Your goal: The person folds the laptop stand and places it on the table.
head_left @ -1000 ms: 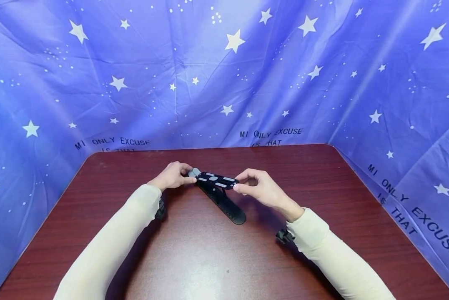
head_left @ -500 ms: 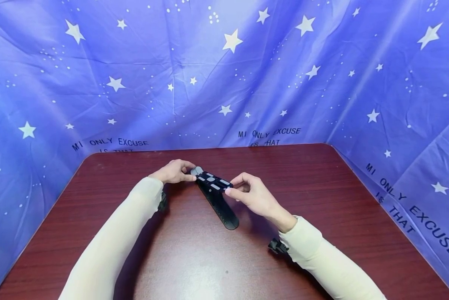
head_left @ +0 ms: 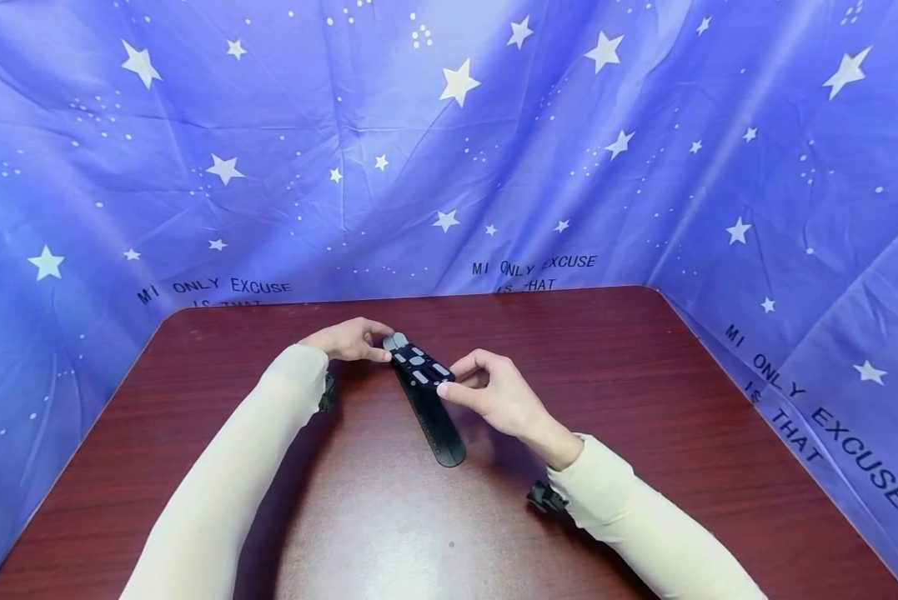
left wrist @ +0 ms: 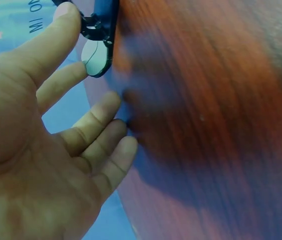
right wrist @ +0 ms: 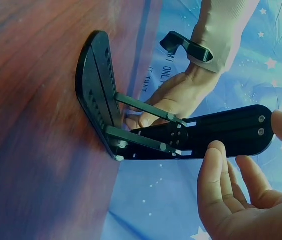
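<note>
A black folding laptop stand with grey pads sits near the middle of the table, partly unfolded. Its base plate rests on the tabletop while the padded upper plate tilts up from it. In the right wrist view, two struts join the plates. My left hand pinches the hinged end between thumb and index finger; its other fingers are spread in the left wrist view. My right hand holds the raised end of the upper plate, thumb on the near side and fingers on the far side.
A reddish-brown wooden table lies under both arms. Blue star-printed cloth hangs behind it and along both sides. Each sleeve carries a black wrist mount.
The stand has turned, so the free end of its base points more toward me. My right hand has moved left and slightly nearer with the upper plate. My left hand stays at the hinge.
</note>
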{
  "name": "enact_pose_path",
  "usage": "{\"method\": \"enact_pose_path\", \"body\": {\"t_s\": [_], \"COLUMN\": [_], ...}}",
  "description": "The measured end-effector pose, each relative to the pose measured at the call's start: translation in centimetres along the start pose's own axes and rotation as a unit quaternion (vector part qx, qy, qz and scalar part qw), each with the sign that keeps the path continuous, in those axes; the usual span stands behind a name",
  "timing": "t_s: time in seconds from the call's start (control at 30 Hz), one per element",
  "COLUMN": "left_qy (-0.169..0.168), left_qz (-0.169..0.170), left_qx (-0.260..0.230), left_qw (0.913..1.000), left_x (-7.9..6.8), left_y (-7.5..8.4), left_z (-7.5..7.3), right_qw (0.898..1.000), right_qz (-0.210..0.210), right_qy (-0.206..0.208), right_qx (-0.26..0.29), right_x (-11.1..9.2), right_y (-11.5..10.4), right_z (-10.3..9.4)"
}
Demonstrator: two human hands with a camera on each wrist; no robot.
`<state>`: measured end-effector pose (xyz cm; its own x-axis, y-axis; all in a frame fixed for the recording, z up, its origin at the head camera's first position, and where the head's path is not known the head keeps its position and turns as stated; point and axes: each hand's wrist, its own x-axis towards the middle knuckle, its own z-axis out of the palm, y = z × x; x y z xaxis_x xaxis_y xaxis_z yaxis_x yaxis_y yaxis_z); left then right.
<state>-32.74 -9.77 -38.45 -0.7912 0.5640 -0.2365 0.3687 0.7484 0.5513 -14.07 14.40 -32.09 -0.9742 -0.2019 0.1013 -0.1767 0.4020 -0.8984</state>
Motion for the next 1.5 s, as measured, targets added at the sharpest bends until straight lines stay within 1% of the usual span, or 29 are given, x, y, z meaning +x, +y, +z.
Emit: {"method": "enact_pose_path", "body": {"t_s": [0.1, 0.23, 0.27, 0.33, 0.43, 0.5, 0.57, 0.6, 0.67, 0.7, 0.8, 0.87, 0.93, 1.07, 1.17, 1.3, 1.4, 1.5], "left_qy": [-0.010, -0.012, -0.013, -0.016, -0.024, -0.029, -0.034, -0.037, -0.042, -0.047, -0.064, -0.073, -0.080, -0.087, -0.093, -0.094, -0.085, -0.066], "left_qz": [-0.002, -0.010, -0.011, -0.011, -0.008, -0.005, -0.004, -0.002, -0.002, -0.001, -0.015, -0.028, -0.039, -0.032, -0.029, -0.032, -0.027, -0.021], "left_qx": [-0.002, 0.003, 0.003, 0.001, 0.004, 0.012, 0.019, 0.023, 0.020, 0.013, -0.035, -0.069, -0.093, -0.098, -0.100, -0.101, -0.095, -0.084], "left_qw": [0.9999, 0.9999, 0.9998, 0.9998, 0.9997, 0.9995, 0.9992, 0.9991, 0.9989, 0.9988, 0.9972, 0.9945, 0.9917, 0.9908, 0.9903, 0.9899, 0.9915, 0.9941], "left_x": [0.2, 0.4, 0.4, 0.5, 0.6, 0.8, 1.0, 1.1, 1.3, 1.3, 1.4, 1.5, 1.6, 1.9, 1.9, 1.9, 1.8, 1.6], "left_y": [0.2, 0.3, 0.4, 0.5, 0.7, 0.7, 0.7, 0.6, 0.7, 0.7, 0.9, 1.0, 1.0, 1.1, 1.2, 1.3, 1.3, 1.5], "left_z": [-0.1, -0.1, -0.1, -0.1, -0.2, -0.2, -0.3, -0.3, -0.4, -0.4, -0.5, -0.5, -0.5, -0.5, -0.5, -0.5, -0.3, -0.1], "right_qw": [1.000, 1.000, 1.000, 1.000, 1.000, 1.000, 1.000, 1.000, 1.000, 1.000, 0.999, 0.999, 1.000, 0.999, 0.999, 0.999, 0.999, 0.999], "right_qz": [0.003, 0.003, 0.001, -0.008, -0.007, -0.002, 0.010, 0.013, 0.017, 0.018, 0.019, 0.017, 0.016, 0.019, 0.021, 0.021, 0.019, 0.016], "right_qy": [0.000, -0.002, -0.001, 0.002, 0.009, 0.014, 0.017, 0.020, 0.023, 0.025, 0.026, 0.024, 0.023, 0.026, 0.025, 0.024, 0.029, 0.031], "right_qx": [-0.003, 0.000, 0.003, 0.007, 0.013, 0.009, 0.004, 0.000, -0.008, -0.009, -0.013, -0.012, -0.013, -0.018, -0.019, -0.013, -0.012, -0.013], "right_x": [0.0, 0.0, 0.0, 0.3, 0.2, 0.0, -0.5, -0.6, -0.7, -0.8, -0.9, -1.0, -1.1, -1.1, -0.7, 0.1, 0.4, 0.3], "right_y": [-0.1, -0.2, -0.1, 0.8, 0.9, 0.6, -0.5, -0.7, -1.0, -1.1, -1.1, -1.1, -1.2, -1.2, -0.5, 1.3, 2.4, 2.8], "right_z": [0.1, 0.2, 0.2, 0.4, 0.6, 0.7, 0.8, 0.8, 1.0, 1.1, 1.3, 1.5, 1.5, 1.6, 1.7, 1.9, 2.0, 1.8]}}
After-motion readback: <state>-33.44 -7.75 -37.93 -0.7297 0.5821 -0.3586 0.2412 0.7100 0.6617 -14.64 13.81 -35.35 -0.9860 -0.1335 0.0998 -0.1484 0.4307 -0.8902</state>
